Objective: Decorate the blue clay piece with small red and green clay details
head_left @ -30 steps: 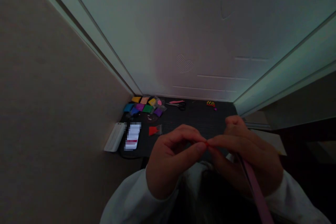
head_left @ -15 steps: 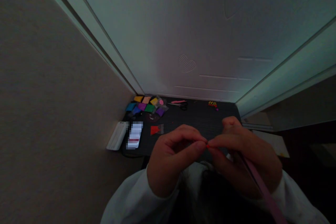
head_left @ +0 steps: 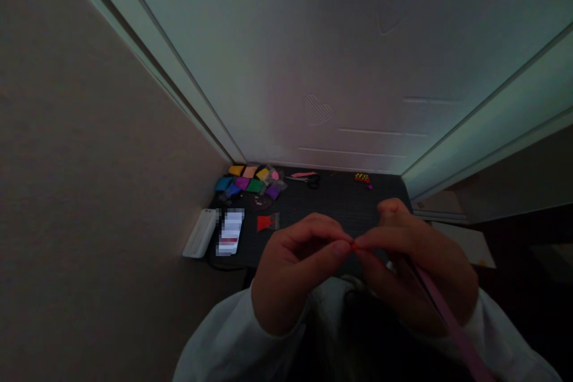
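Over the near edge of the dark table, my left hand (head_left: pixel 298 274) and my right hand (head_left: pixel 421 262) meet fingertip to fingertip. Thumbs and forefingers of both pinch a tiny red piece of what looks like modelling clay (head_left: pixel 354 246), mostly covered by the fingers. A long flat pink tool (head_left: pixel 447 317) lies tucked in my right palm, its tail running back toward the wrist; its front end is hidden. Left of my left hand, a small clear bag of red clay (head_left: pixel 265 223) lies on the table.
Packets of coloured clay (head_left: pixel 255 185) crowd the table's far left. Black-handled scissors (head_left: pixel 312 180) and a pink tool (head_left: pixel 304 175) lie near the white panel. A small red object with yellow dots (head_left: pixel 362 178) stands far right. A lit phone (head_left: pixel 230 231) and white case (head_left: pixel 200 233) are at left.
Both hands keep the same pinch on the red piece, with only slight finger movement. The view has shifted very slightly.
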`<move>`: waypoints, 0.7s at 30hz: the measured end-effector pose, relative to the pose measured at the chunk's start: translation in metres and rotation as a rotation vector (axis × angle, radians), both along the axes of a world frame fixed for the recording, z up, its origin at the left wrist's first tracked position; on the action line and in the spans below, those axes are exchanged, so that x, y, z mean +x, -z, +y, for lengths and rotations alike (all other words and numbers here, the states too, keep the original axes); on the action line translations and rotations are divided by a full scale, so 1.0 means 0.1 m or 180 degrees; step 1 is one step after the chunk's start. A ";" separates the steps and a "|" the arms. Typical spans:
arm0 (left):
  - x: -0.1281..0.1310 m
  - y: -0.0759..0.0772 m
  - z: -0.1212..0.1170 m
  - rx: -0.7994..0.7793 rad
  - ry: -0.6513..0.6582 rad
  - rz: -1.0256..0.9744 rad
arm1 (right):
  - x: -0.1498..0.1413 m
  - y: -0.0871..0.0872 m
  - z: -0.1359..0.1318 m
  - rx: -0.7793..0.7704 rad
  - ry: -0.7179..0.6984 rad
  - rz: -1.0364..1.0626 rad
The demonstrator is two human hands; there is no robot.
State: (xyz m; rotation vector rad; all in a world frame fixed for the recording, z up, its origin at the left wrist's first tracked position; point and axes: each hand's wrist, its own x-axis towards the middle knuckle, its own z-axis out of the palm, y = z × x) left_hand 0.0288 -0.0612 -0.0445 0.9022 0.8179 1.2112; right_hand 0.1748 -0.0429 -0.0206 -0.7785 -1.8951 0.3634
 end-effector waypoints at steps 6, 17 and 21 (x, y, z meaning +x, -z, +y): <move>0.01 0.00 0.00 -0.0019 -0.0007 0.0001 | 0.00 0.01 -0.01 -0.0047 -0.0023 0.0001; 0.02 -0.01 -0.01 -0.0038 -0.0086 -0.0051 | -0.01 -0.02 -0.02 -0.0155 -0.0052 0.0039; 0.01 -0.02 -0.02 -0.0002 -0.0105 -0.0054 | -0.02 -0.02 -0.02 -0.0181 -0.0037 0.0074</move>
